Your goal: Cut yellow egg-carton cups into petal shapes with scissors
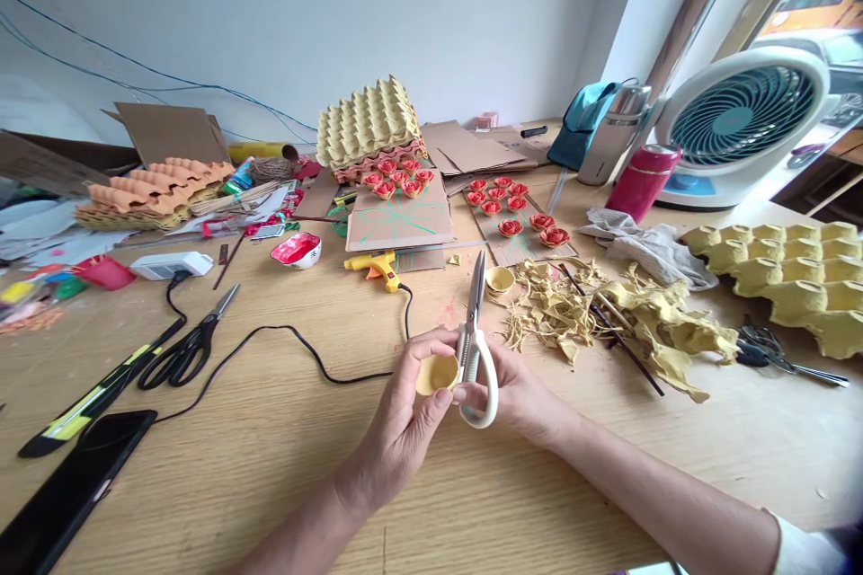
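Note:
My left hand [408, 409] pinches a small yellow egg-carton cup [438, 375] between thumb and fingers, its hollow side towards me. Against its right side, my right hand [516, 391] holds white-handled scissors [478, 350], blades together and pointing away from me. Right fingertips also seem to touch the cup's rim; part of that hand is hidden behind the handles. Just beyond the scissors, another cut cup [500, 280] rests on the table beside a heap of yellow carton scraps [559, 301].
A yellow glue gun [378, 266] lies ahead, its black cord crossing leftwards. Red paper roses stand on cardboard sheets [401, 229]. Black scissors [189, 346] and a cutter [94, 400] lie left. Yellow egg trays [788, 274], a red flask [644, 182] and a fan [742, 126] stand right.

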A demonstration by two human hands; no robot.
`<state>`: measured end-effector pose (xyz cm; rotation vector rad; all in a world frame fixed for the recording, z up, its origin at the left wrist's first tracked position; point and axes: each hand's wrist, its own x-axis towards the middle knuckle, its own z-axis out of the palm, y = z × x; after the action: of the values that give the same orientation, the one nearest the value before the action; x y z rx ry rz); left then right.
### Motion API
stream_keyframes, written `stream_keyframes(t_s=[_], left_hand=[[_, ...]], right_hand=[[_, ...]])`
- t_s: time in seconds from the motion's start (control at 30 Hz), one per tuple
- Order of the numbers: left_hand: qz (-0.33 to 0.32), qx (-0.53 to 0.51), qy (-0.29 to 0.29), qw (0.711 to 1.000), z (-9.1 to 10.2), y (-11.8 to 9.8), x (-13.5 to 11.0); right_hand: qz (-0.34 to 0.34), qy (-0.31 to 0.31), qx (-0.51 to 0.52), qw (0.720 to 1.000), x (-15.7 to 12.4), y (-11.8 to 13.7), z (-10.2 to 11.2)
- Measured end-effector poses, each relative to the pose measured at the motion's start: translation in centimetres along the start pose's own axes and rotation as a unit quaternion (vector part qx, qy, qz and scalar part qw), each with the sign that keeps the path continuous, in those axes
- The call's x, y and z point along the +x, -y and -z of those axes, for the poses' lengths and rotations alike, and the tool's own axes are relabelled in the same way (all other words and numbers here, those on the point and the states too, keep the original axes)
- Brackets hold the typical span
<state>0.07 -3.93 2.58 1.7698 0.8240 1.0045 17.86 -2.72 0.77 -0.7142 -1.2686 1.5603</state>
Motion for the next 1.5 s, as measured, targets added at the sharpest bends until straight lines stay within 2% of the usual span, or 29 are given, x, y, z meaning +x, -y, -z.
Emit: stream_keyframes(t_s=[0.13, 0.23, 0.37, 0.47, 0.53, 0.83, 1.07, 1.33, 1.5], left_hand=[[-0.025, -0.006, -0.022, 0.999, -0.3, 0.2, -0.3], [-0.025, 0.027, -0.017, 0.999, -0.1, -0.1, -0.2], [-0.031, 0.054, 0.018, 0.998, 0.7, -0.3, 0.3], [-0.043, 0.079, 0.057, 0.994, 1.1, -0.2, 0.5], [-0.049, 0.089, 0.063, 0.993, 1.2, 0.0, 0.5], [-0.058, 0.106, 0.045, 0.992, 0.8, -0.1, 0.2], [-0.066, 0.113, 0.070, 0.989, 1.2, -0.6, 0.6], [-0.112, 0.159, 0.068, 0.979, 1.3, -0.1, 0.6], [-0.120, 0.214, 0.025, 0.969, 1.2, 0.4, 0.5]], right_hand=[[-0.014, -0.003, 0.014, 1.000, 0.0, 0.2, -0.3], [-0.038, -0.019, 0.026, 0.999, -0.2, 0.0, -0.1], [-0.052, -0.037, 0.033, 0.997, -0.2, -0.2, 0.1], [-0.055, -0.034, 0.046, 0.997, -0.1, -0.3, 0.0], [-0.058, -0.028, 0.056, 0.996, -0.1, -0.3, -0.1], [-0.051, -0.027, 0.041, 0.998, -0.3, -0.5, -0.2], [-0.054, -0.023, 0.062, 0.996, -0.2, -0.2, -0.3], [-0.037, -0.025, 0.046, 0.998, -0.1, -0.4, 0.2], [-0.029, -0.006, 0.046, 0.999, -0.1, -0.6, 0.3]])
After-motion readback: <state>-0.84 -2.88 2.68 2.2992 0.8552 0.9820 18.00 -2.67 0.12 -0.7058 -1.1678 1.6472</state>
